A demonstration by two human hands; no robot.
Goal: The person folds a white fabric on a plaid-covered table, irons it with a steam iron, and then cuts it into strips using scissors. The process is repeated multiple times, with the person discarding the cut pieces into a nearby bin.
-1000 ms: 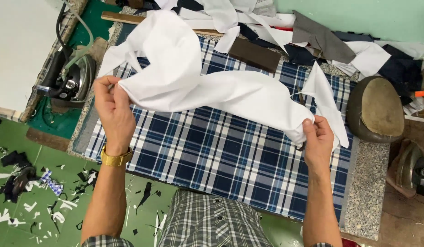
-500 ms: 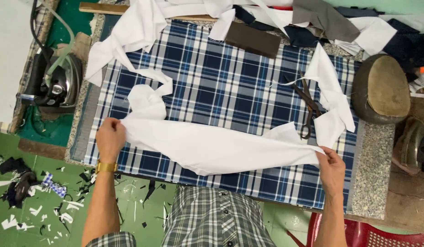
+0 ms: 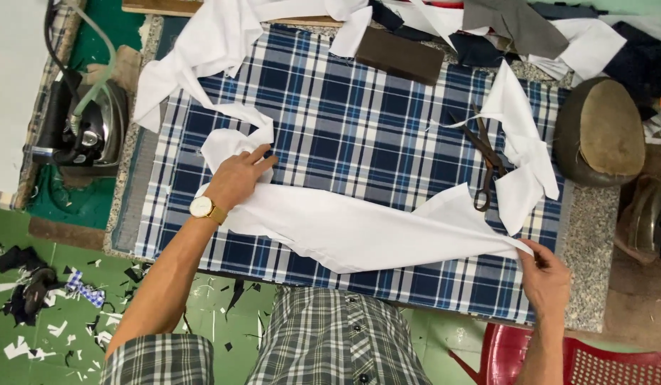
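L hand flat on white cloth; R hand pinching its far tip.

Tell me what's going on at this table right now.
A person is spreading a long white cloth piece flat on a blue plaid-covered table. The left hand presses down its bunched end, while the right hand pinches the pointed far end and holds it taut. Scissors lie past the cloth, and an iron sits at the left.
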